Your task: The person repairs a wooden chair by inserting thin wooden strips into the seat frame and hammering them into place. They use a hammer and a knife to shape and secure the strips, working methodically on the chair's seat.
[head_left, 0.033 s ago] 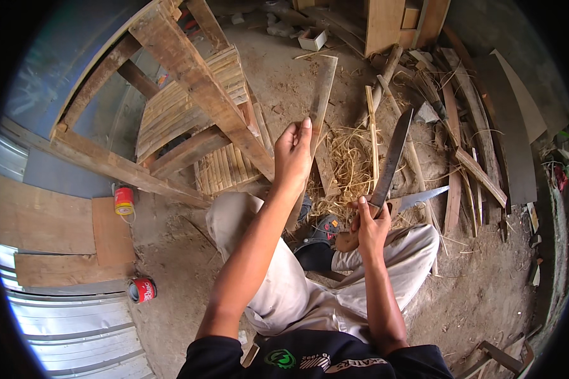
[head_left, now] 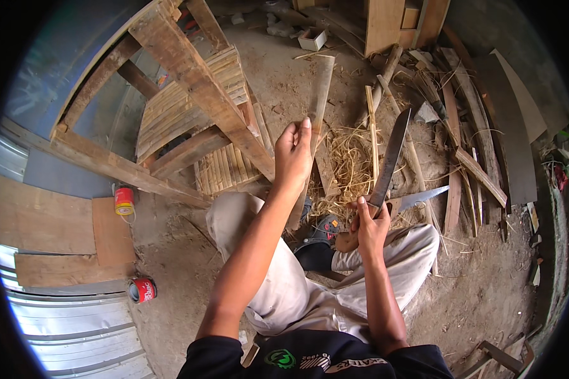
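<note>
My left hand [head_left: 295,151] is closed round a long flat bamboo slat [head_left: 323,85]. The slat stands tilted, its upper end pointing away from me and its lower end down by my foot. In my right hand [head_left: 373,224] is a machete [head_left: 393,151], its dark blade slanting up and away to the right, apart from the slat. Its handle is largely hidden by my fingers. Behind that hand a handsaw [head_left: 422,198] shows its toothed blade; where it rests is partly hidden. Pale shavings [head_left: 351,161] lie heaped on the ground beyond my hands.
A wooden frame [head_left: 196,82] with bamboo slats [head_left: 189,101] stands at the left. Two red cans, one upper [head_left: 124,200] and one lower [head_left: 143,290], are on the left side. Loose boards and sticks [head_left: 480,177] lie at the right. A small white box [head_left: 312,39] sits far back.
The machete's tip and the slat's upper end have shifted very slightly to the left. Both hands keep their holds.
</note>
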Demonstrator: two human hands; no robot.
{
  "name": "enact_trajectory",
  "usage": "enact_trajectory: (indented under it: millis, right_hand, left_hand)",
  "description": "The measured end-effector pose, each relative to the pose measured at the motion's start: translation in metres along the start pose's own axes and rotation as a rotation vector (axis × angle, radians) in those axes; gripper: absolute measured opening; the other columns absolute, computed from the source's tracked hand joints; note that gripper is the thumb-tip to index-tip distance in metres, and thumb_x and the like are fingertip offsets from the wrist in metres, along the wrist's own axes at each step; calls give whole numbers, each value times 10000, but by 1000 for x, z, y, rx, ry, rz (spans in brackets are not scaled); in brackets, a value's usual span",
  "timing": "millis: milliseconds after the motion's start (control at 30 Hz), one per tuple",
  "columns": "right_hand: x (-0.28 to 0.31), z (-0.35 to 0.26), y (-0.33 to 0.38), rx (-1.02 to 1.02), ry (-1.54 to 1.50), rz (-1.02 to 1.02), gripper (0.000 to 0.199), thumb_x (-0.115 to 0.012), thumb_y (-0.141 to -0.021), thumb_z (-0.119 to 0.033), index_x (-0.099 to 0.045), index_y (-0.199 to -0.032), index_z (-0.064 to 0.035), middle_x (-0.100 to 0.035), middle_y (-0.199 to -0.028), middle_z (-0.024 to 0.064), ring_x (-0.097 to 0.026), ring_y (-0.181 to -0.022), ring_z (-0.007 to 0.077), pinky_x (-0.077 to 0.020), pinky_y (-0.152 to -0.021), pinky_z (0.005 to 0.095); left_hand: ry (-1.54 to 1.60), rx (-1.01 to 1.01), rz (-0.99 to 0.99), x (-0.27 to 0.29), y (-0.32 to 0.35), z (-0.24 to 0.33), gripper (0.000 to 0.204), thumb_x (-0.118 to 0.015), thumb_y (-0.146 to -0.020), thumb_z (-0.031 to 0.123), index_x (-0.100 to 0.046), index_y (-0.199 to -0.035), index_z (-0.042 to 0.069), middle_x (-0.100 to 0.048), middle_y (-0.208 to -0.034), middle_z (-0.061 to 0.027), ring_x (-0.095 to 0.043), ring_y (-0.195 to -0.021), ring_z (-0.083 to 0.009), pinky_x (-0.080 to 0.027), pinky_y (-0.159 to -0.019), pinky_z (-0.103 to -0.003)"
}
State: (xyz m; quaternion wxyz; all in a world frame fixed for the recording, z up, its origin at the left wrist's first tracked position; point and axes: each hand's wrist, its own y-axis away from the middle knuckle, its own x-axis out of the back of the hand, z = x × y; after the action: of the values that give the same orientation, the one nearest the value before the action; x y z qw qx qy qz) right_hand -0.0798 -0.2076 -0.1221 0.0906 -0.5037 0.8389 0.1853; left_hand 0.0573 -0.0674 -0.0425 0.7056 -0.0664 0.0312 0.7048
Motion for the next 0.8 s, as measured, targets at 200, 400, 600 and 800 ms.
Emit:
enact_trajectory:
  millis: [200,400,600,800]
  right_hand:
    - [1,2,-5,-22,23,-31,211,-670,-967,-197,-570,-1003,-15,-709,-808,116,-488,-450,75,-399,-410,230]
    - [6,5,-5,-20,72,-9,169,-654,-978,-180,-559,-968,-40,-707,-808,83,-481,-443,76,-412,-396,231]
    - [11,6,-7,-36,88,-32,216,-672,-969,-224,-550,-983,-46,-708,-815,86,-489,-444,77,-414,-390,235]
    - [16,12,-11,-59,104,-64,218,-656,-981,-246,-553,-991,-53,-701,-787,75,-487,-435,72,-397,-384,220]
  left_hand:
    - [-91,-21,19,-5,-11,-2,314,-419,-1076,335,-519,-1040,40,-663,-913,-99,-653,-760,-155,-545,-720,-300]
    - [-148,-76,-38,3,-18,0,329,-487,-1060,308,-591,-1128,3,-659,-919,-78,-646,-844,-139,-546,-778,-304]
    - [-150,-104,-99,9,-15,-5,282,-567,-1025,207,-603,-1141,-48,-706,-1114,-165,-666,-1064,-191,-487,-953,-283]
    - [-623,-65,-75,21,-7,-27,213,-651,-949,166,-716,-1058,-5,-742,-1027,-129,-709,-948,-185,-531,-812,-290]
